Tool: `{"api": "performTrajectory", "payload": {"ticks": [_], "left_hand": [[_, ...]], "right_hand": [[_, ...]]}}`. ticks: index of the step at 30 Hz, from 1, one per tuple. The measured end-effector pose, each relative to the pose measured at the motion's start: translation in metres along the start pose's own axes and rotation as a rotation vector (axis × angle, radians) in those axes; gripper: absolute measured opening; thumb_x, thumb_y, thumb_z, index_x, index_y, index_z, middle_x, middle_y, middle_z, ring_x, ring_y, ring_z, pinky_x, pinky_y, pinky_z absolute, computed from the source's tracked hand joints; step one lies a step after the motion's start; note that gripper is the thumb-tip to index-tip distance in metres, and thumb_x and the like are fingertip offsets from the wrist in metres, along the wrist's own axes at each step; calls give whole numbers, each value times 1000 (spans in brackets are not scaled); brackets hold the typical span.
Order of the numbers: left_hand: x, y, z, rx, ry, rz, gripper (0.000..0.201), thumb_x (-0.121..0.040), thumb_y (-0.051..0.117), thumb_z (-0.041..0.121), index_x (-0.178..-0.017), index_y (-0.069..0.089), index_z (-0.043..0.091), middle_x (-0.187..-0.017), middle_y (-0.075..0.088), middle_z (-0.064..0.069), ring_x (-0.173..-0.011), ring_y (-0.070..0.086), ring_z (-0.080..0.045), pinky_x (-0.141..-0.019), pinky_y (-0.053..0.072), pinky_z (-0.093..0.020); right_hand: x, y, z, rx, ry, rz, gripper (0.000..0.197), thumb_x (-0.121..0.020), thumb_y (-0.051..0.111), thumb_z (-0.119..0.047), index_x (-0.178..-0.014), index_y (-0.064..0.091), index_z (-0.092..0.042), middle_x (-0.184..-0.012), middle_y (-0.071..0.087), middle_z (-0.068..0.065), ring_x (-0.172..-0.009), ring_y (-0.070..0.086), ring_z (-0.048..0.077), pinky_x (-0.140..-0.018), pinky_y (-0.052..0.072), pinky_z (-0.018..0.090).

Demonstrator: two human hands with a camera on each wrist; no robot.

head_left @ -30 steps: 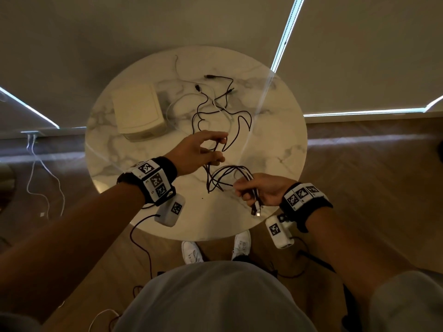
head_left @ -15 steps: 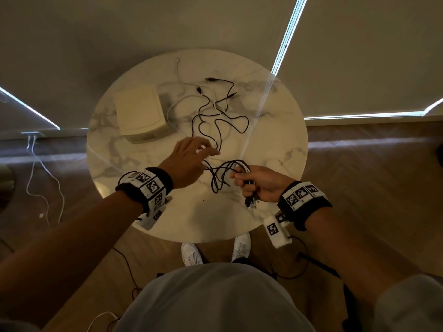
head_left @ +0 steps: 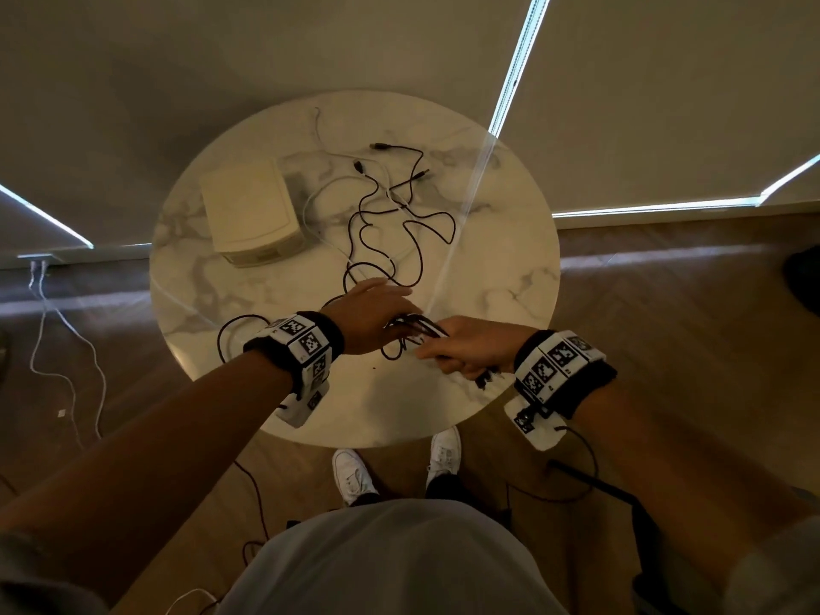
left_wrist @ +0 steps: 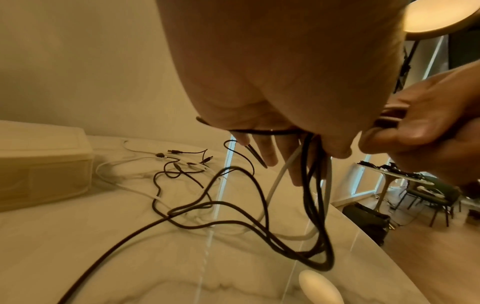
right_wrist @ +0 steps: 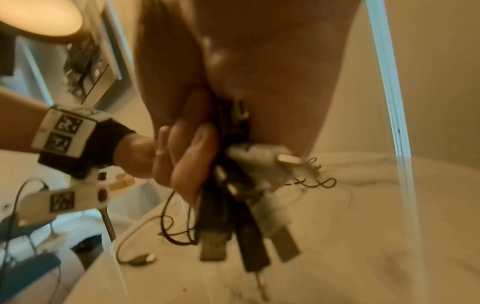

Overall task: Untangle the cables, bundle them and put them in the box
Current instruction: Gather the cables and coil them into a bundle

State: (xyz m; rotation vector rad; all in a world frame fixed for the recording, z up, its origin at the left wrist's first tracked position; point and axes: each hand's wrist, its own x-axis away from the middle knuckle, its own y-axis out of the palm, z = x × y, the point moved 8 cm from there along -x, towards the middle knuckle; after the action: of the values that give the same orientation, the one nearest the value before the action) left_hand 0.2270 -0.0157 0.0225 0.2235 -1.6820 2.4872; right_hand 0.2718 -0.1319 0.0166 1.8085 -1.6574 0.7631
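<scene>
On the round marble table (head_left: 523,277) lies a tangle of black and white cables (head_left: 386,224), seen also as loose cables (left_wrist: 194,205) in the left wrist view. A closed cream box (head_left: 248,210) stands at the back left; the same box (left_wrist: 39,164) shows at the left edge. My right hand (head_left: 466,352) grips a gathered bundle, its USB plugs (right_wrist: 249,236) hanging below the fist (right_wrist: 246,61). My left hand (head_left: 377,312) meets it from the left. Its fingers (left_wrist: 270,152) pinch the hanging loops, and they close beside the bundle (right_wrist: 182,160).
The table's near edge is just below my wrists, with white shoes (head_left: 355,477) under it. A white cable (head_left: 66,348) trails on the wooden floor at the left. Another table with chairs (left_wrist: 394,176) stands off to the right.
My left hand left the loose strands mid-table and came right to the bundle in my right hand. The black loops were drawn in with it. The right hand stayed put.
</scene>
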Motion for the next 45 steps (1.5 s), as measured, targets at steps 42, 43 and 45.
{"api": "performTrajectory", "payload": {"ticks": [42,43,45], "left_hand": [[-68,-61,-23,-261,-42,516,43,-94,40,52,-120,59,24,-93,50,15,-78,49,-9,-63,37,-20],[-71,-61,-22,-295,-27,514,41,-94,42,52,-118,61,24,-94,54,12,-79,52,-11,-64,40,-23],[-76,-61,-20,-342,3,525,38,-93,47,49,-116,62,24,-94,59,8,-78,55,-12,-65,41,-23]], "right_hand": [[-22,-153,-6,477,-340,185,44,-102,38,-55,-79,41,-17,-59,31,-1,-48,24,13,-46,26,29],[-23,-160,-10,653,-331,309,48,-101,35,-60,-79,39,-17,-62,34,1,-50,27,15,-48,31,32],[-23,-166,-15,982,-296,524,57,-99,26,-66,-78,40,-15,-66,41,4,-56,38,18,-56,41,31]]}}
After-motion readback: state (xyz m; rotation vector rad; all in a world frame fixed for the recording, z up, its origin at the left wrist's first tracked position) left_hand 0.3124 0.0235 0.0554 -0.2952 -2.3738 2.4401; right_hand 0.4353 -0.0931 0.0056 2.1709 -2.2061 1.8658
